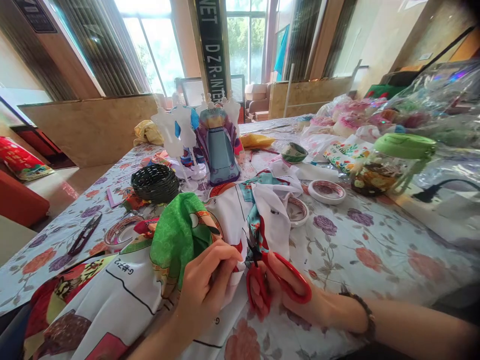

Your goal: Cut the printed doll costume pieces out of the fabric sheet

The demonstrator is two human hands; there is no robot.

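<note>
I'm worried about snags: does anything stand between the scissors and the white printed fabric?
Nothing visible does. The right hand holds the red-handled scissors with their blades right at the white printed fabric, and the left hand pinches fabric just beside the blades.

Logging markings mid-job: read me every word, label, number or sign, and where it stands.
"NET DZR-INTER", cut off above, partly hidden below: pillar.
"G-", two blurred characters, "*2": cloth.
Too small or blurred to read: other cloth marks; print on tape, pouch, upper-left sign.
</note>
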